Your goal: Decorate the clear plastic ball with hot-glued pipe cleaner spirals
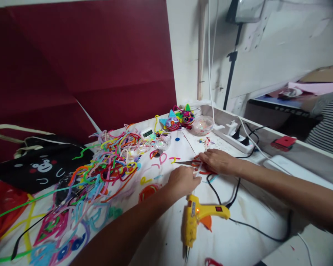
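Observation:
My left hand (184,181) is closed beside a pale pipe cleaner piece (199,169) at the middle of the table; what its fingers pinch is too small to make out. Just right of it, my right hand (218,161) curls over orange and red pipe cleaner pieces (202,170), with a dark pointed blade (184,162) sticking out leftward from under its fingers. The scissors' handles are hidden by the hand. Below both hands lies a yellow glue gun (192,218), its light lit and its nozzle toward me. Small curved pink and yellow pieces (163,158) lie to the left.
A tangled heap of coloured pipe cleaners (113,159) covers the left side. Two decorated figures (172,122), a clear bowl (202,125) and a power strip (235,139) stand at the back. Black cables run right of the glue gun. A person's striped sleeve (329,125) shows far right.

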`<move>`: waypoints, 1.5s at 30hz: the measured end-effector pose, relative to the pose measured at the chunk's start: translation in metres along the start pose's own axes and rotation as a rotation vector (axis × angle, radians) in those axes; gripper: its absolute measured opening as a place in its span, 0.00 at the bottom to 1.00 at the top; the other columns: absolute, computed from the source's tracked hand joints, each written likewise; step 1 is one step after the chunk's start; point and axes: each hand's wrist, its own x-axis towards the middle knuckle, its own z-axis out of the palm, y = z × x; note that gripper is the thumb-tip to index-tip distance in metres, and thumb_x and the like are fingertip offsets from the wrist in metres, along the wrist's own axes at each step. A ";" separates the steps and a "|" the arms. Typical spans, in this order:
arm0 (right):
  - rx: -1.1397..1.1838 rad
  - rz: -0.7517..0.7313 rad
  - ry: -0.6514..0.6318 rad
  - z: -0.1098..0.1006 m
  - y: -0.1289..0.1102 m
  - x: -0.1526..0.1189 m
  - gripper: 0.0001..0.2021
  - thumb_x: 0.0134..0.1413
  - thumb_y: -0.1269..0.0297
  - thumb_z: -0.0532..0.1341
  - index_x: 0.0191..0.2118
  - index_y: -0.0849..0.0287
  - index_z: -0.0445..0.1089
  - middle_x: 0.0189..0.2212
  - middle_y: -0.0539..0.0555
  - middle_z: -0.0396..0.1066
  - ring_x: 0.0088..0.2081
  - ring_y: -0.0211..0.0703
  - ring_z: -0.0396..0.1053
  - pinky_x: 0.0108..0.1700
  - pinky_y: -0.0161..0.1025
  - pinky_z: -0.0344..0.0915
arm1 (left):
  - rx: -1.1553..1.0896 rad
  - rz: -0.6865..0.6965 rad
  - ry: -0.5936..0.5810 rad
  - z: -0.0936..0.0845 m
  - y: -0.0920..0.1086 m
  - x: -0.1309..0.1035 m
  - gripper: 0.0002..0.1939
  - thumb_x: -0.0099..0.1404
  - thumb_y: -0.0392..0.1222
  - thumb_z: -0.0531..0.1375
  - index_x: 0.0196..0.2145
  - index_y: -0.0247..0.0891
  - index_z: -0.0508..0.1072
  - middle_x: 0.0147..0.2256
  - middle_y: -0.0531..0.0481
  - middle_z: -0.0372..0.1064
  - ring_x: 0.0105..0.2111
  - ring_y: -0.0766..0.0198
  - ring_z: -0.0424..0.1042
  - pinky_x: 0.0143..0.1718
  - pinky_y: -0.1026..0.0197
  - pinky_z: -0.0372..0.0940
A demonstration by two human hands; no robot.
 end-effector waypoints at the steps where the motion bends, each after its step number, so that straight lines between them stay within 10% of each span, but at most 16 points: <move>1: -0.002 0.007 -0.021 -0.005 0.000 0.000 0.17 0.62 0.58 0.60 0.54 0.58 0.67 0.52 0.57 0.70 0.47 0.46 0.72 0.47 0.50 0.71 | 0.032 -0.011 -0.012 0.003 0.001 0.002 0.10 0.59 0.43 0.58 0.34 0.37 0.78 0.33 0.38 0.78 0.38 0.48 0.77 0.37 0.56 0.66; 12: 0.223 0.090 -0.139 -0.062 0.030 -0.035 0.16 0.32 0.73 0.67 0.34 0.55 0.70 0.24 0.51 0.71 0.28 0.47 0.72 0.26 0.39 0.60 | 0.113 -0.049 -0.086 0.003 -0.002 0.008 0.13 0.61 0.40 0.54 0.36 0.35 0.77 0.38 0.32 0.78 0.41 0.44 0.77 0.40 0.52 0.67; 22: 0.946 0.246 -0.050 -0.057 0.082 -0.124 0.08 0.46 0.70 0.61 0.34 0.54 0.64 0.23 0.52 0.70 0.23 0.35 0.63 0.24 0.38 0.58 | -0.273 0.003 0.055 -0.027 -0.012 0.026 0.16 0.68 0.41 0.45 0.35 0.39 0.72 0.26 0.50 0.70 0.30 0.62 0.71 0.33 0.63 0.61; 31: 1.731 0.181 0.280 -0.021 0.026 -0.109 0.32 0.38 0.64 0.70 0.53 0.49 0.62 0.31 0.50 0.71 0.25 0.36 0.63 0.25 0.36 0.56 | -0.683 0.016 0.129 -0.036 -0.002 0.043 0.13 0.63 0.41 0.49 0.33 0.35 0.72 0.19 0.58 0.59 0.17 0.71 0.53 0.21 0.68 0.50; 45: 1.602 0.285 0.445 0.000 -0.007 -0.064 0.25 0.41 0.54 0.72 0.43 0.52 0.62 0.22 0.41 0.62 0.18 0.32 0.58 0.18 0.33 0.55 | -0.839 0.010 0.201 -0.046 0.014 0.054 0.10 0.59 0.42 0.56 0.31 0.35 0.75 0.19 0.59 0.55 0.18 0.73 0.51 0.21 0.68 0.46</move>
